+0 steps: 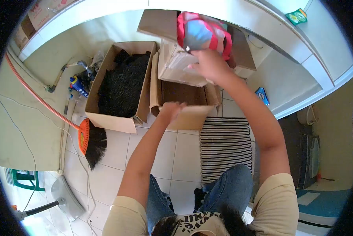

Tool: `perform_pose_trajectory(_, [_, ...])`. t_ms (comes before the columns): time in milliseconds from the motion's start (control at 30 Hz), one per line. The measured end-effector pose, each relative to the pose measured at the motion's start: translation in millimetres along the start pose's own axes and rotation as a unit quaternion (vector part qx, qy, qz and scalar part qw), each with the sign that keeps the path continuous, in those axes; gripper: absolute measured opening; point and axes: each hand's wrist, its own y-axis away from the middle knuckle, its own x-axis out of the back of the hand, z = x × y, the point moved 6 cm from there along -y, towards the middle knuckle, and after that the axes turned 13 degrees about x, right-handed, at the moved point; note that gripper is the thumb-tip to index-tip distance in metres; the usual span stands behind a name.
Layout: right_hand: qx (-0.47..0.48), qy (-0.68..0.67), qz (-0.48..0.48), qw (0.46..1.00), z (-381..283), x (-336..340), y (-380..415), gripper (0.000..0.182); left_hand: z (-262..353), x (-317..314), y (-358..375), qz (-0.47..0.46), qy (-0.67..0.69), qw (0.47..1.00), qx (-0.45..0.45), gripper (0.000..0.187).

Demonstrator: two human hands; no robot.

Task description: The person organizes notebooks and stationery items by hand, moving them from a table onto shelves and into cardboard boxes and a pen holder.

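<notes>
My left hand (171, 111) is at the front edge of an open cardboard box (190, 118), its fingers blurred by motion. Inside the rear of that box stands a smaller, lighter carton (181, 67), raised above the box's floor. My right hand (211, 66) reaches over this carton, thumb and forefinger apart near its top edge. Just behind my right hand, a bag with pink straps and a pale blue and pink pattern (202, 34) rests among raised cardboard flaps. What my other right fingers touch is hidden.
Left of the boxes stands a carton of black mesh (123, 90). A broom with an orange head (83, 137) leans nearby. A striped mat (226, 149) lies before my knees, and a blue packet (262, 96) sits at right. A white counter edge (302, 47) curves overhead.
</notes>
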Motion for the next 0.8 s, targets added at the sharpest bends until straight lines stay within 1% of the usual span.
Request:
perform_pose_trajectory(33, [0.005, 0.001, -0.003, 1.000, -0.7, -14.4, 5.5, 0.040, 1.7, -1.5, -4.9, 0.023, -0.006, 1.000, 0.014, 0.039])
perform_pose_trajectory(67, [0.010, 0.001, -0.007, 1.000, -1.6, -27.9, 11.5, 0.040, 11.6, 3.3, -2.1, 0.054, -0.036, 0.997, 0.034, 0.043])
perform_pose_trajectory(100, [-0.005, -0.004, -0.035, 0.999, -3.0, -42.5, 18.1, 0.036, 25.4, 10.2, 6.9, 0.086, -0.067, 0.993, 0.054, 0.047])
perform_pose_trajectory(133, [-0.004, -0.017, -0.063, 0.998, 4.2, -61.1, 20.4, 0.036, 33.1, 19.4, 17.0, 0.119, -0.100, 0.985, 0.074, 0.051])
perform_pose_trajectory(167, [-0.004, -0.031, -0.090, 0.995, 15.7, -82.2, 27.2, 0.036, 29.8, -3.9, 24.5, 0.076, -0.125, 0.985, 0.093, 0.051])
perform_pose_trajectory(200, [-0.006, -0.047, -0.117, 0.992, 25.1, -99.7, 34.8, 0.036, 26.3, -7.6, 39.4, 0.106, -0.080, 0.986, 0.096, 0.052])
perform_pose_trajectory(267, [-0.037, -0.058, -0.094, 0.993, 38.7, -115.3, 55.3, 0.036, 5.9, -9.0, 71.1, 0.162, 0.008, 0.981, 0.103, 0.054])
perform_pose_trajectory(300, [-0.051, -0.063, -0.086, 0.993, 42.1, -116.7, 64.2, 0.036, -5.4, -9.8, 81.1, 0.136, -0.041, 0.982, 0.124, 0.052])
perform_pose_trajectory(400, [-0.046, -0.120, -0.072, 0.989, 45.0, -94.4, 76.4, 0.036, -11.9, -6.7, 86.2, 0.133, -0.013, 0.984, 0.116, 0.054])
perform_pose_trajectory(433, [-0.047, -0.108, -0.088, 0.989, 39.6, -88.3, 74.0, 0.036, -12.5, -6.1, 83.8, 0.126, 0.044, 0.985, 0.109, 0.054])
perform_pose_trajectory(500, [-0.048, -0.083, -0.118, 0.988, 26.3, -80.4, 65.8, 0.035, -13.9, -10.3, 81.6, 0.140, 0.093, 0.979, 0.116, 0.053])
perform_pose_trajectory(533, [-0.047, -0.074, -0.126, 0.988, 22.9, -84.9, 63.9, 0.034, -14.2, -10.9, 81.2, 0.149, 0.116, 0.975, 0.117, 0.052])
perform_pose_trajectory(567, [-0.045, -0.065, -0.133, 0.988, 19.3, -90.4, 61.3, 0.034, -13.2, -10.7, 82.5, 0.157, 0.126, 0.971, 0.126, 0.047])
perform_pose_trajectory(633, [-0.048, -0.048, -0.139, 0.988, 9.9, -102.3, 54.7, 0.032, -11.2, -8.9, 84.3, 0.163, 0.147, 0.968, 0.124, 0.046])
perform_pose_trajectory(667, [-0.053, -0.042, -0.138, 0.988, 0.4, -109.5, 53.1, 0.031, -11.1, -8.4, 85.7, 0.166, 0.158, 0.965, 0.124, 0.046])
perform_pose_trajectory(700, [-0.059, -0.036, -0.138, 0.988, -6.7, -119.5, 52.1, 0.029, -14.3, -9.1, 88.9, 0.182, 0.206, 0.954, 0.121, 0.044])
perform_pose_trajectory(767, [-0.007, -0.007, -0.169, 0.986, -8.0, -178.3, 53.2, 0.020, -21.7, -10.8, 93.8, 0.213, 0.299, 0.924, 0.110, 0.039])
perform_pose_trajectory(800, [-0.016, 0.007, -0.239, 0.971, -9.9, -211.6, 57.4, 0.019, -27.4, -12.5, 97.4, 0.249, 0.325, 0.899, 0.158, 0.041])
